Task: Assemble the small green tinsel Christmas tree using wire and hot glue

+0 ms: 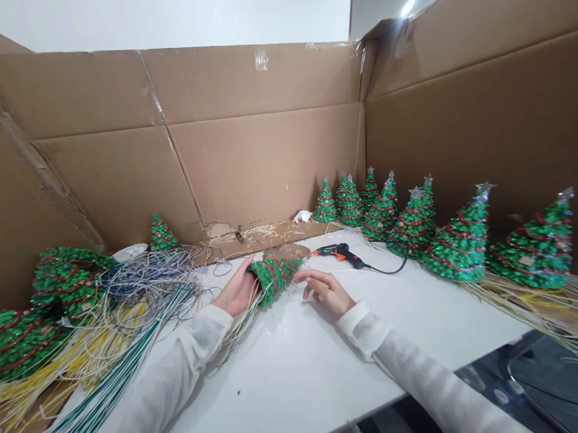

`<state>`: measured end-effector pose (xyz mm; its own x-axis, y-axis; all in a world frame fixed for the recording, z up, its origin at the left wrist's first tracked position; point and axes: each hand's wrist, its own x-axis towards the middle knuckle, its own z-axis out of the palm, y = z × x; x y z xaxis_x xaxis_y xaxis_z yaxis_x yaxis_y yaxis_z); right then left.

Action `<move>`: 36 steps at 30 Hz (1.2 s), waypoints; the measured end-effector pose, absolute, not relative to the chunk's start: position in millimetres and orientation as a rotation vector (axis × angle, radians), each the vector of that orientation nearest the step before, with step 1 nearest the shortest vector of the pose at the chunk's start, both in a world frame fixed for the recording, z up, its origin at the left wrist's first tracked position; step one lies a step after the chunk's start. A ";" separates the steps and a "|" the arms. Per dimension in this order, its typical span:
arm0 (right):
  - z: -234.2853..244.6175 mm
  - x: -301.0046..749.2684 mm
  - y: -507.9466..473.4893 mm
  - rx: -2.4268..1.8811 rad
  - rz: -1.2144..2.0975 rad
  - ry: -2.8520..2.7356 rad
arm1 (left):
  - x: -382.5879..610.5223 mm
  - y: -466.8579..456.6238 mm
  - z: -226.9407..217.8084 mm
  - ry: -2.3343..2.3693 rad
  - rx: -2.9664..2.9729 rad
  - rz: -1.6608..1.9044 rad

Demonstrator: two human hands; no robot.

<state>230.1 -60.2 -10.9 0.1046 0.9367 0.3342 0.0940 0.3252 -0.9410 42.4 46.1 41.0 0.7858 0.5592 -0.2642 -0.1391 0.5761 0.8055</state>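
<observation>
Our left hand (237,288) curls around the narrow end of a small beaded Christmas tree (275,277), green with red spiral bands, which lies on its side on the white tabletop (301,375). Its wide end points away from us, and a rough brown piece (282,252) sits against it; we cannot tell the material. A bundle of pale wire strands (238,330) trails from the tree toward us. Our right hand (325,292) rests open just beside the tree, not touching it.
</observation>
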 end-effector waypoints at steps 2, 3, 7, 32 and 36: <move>-14.0 229.9 -60.4 -1.119 0.801 -1.383 | 43.3 46.8 41.6 0.575 0.880 0.443; -15.7 229.9 -60.3 -1.158 0.761 -1.425 | 43.2 47.2 41.4 0.582 0.882 0.440; -20.3 229.8 -58.7 -1.264 0.490 -1.604 | 40.5 48.4 37.6 0.535 0.907 0.413; -27.1 215.3 -49.6 -1.467 0.365 -1.343 | 48.3 27.6 34.4 0.440 0.977 0.419; -27.3 210.3 -52.5 -1.582 0.333 -1.375 | 49.8 25.5 34.8 0.461 0.975 0.447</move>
